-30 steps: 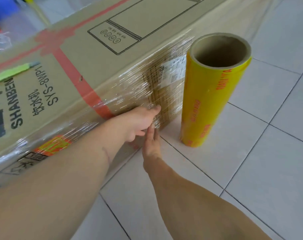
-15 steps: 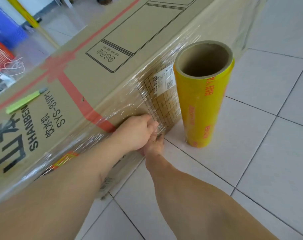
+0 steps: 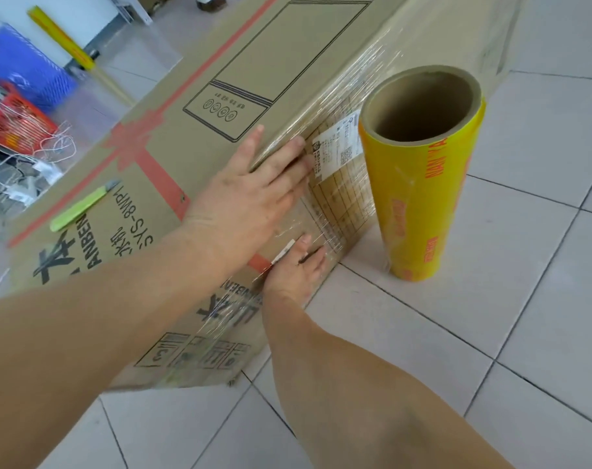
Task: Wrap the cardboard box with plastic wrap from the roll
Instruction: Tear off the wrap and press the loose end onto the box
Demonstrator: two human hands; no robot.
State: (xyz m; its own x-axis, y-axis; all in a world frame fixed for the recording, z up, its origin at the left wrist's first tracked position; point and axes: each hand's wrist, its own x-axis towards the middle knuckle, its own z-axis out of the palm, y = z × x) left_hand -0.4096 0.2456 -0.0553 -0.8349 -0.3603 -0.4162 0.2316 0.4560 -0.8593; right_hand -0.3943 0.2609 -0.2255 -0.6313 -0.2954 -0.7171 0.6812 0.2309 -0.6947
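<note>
Brown cardboard fills most of what I see — a long cardboard box (image 3: 220, 106) lying on the white floor tiles (image 3: 491, 316). I will use this box as my landmark.

My left hand (image 3: 250, 201) lies flat over the top edge of the box. The fingers are spread wide and straight. The thumb sits on the top face and the other fingers press on the side face. It is not gripping anything.

My right hand (image 3: 296, 270) is lower down, flat against the side of the box near the floor. Its fingers are straight and a little apart, pushing on the shiny plastic wrap (image 3: 342, 211) there. It holds nothing either.

The clear wrap is stuck over the side of the box, with many thin wrinkles in it. It covers a white label (image 3: 337, 148) by my left fingertips.

The yellow roll of plastic wrap (image 3: 419, 184) stands upright on the floor just beside the box, to the right of the label. I can see down its brown cardboard tube.

On top of the box lies a green utility knife (image 3: 79, 206), near the red printed ribbon (image 3: 142, 143).

Past the far side of the box — a blue crate (image 3: 27, 76), a red basket (image 3: 17, 126), some white cords (image 3: 34, 160) and another yellow roll (image 3: 63, 37).
</note>
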